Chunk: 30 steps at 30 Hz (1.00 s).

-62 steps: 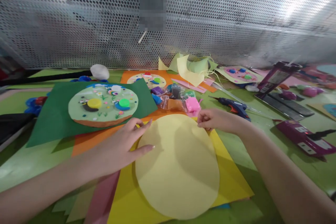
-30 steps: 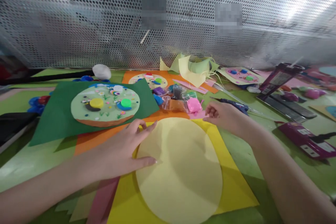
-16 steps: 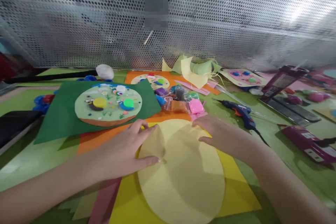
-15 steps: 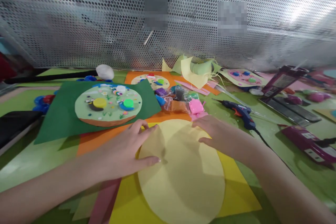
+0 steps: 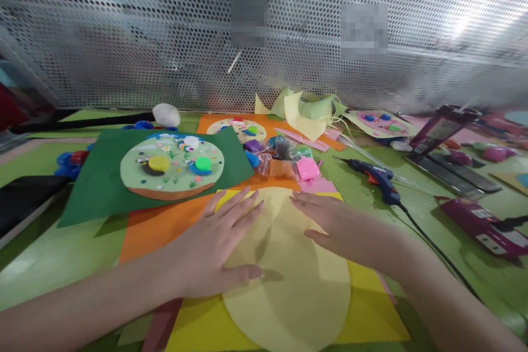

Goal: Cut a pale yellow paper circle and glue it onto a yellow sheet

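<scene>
A pale yellow paper oval (image 5: 297, 286) lies on a bright yellow sheet (image 5: 375, 313) in front of me. My left hand (image 5: 231, 242) rests flat over the oval's left edge, fingers spread and thumb stretched inward. Across the oval's upper right lies my right hand (image 5: 334, 220), its fingers straight and the thumb apart. Neither hand grips anything. Beyond my left hand, a decorated pale green disc (image 5: 173, 176) with clay snail-like shapes sits on a dark green sheet (image 5: 94, 176).
Small bags of coloured clay (image 5: 282, 159) lie past the oval. To the right are a glue gun (image 5: 373, 176) with its cable, a purple power strip (image 5: 482, 225) and a tilted dark box (image 5: 441, 129). A black phone-like object (image 5: 28, 198) sits left. A perforated metal panel (image 5: 289, 66) stands behind.
My left hand has flattened and spread its fingers further over the oval. My right hand has slid slightly left, its fingers straightening onto the paper.
</scene>
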Each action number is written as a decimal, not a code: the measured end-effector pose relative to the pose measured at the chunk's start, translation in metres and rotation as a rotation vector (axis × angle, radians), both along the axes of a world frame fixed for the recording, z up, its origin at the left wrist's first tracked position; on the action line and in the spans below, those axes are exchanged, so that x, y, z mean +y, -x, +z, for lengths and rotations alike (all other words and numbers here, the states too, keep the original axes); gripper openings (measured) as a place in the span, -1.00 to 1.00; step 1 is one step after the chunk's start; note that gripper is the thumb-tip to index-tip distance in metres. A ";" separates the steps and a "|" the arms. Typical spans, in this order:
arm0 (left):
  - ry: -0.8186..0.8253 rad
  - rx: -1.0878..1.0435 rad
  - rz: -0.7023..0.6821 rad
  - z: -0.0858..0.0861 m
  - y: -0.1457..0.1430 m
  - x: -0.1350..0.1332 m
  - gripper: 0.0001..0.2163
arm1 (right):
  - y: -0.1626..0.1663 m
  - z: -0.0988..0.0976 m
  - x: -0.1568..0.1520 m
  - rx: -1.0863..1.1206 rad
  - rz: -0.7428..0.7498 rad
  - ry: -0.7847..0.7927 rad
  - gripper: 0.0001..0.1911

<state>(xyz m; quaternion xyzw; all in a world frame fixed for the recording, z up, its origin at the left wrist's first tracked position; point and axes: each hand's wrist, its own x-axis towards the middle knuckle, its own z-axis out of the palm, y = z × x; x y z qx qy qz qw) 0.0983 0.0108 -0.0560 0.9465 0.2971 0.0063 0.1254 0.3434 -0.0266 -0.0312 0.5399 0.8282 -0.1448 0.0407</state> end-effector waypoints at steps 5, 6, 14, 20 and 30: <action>0.069 0.082 0.062 0.005 0.000 0.000 -0.25 | 0.004 -0.004 -0.001 0.024 0.029 0.081 -0.27; 0.066 0.085 0.066 0.007 0.000 -0.001 -0.23 | 0.006 -0.005 -0.001 0.028 0.023 0.105 -0.21; 0.106 0.081 0.011 0.006 0.002 -0.013 -0.26 | 0.021 -0.013 -0.008 0.063 0.009 0.109 -0.10; 0.098 0.088 0.028 0.005 -0.001 -0.017 -0.23 | 0.033 -0.018 -0.010 0.060 0.104 0.010 -0.08; 0.074 0.084 0.006 -0.008 0.005 -0.021 -0.22 | 0.042 -0.025 -0.018 0.077 0.151 0.023 -0.07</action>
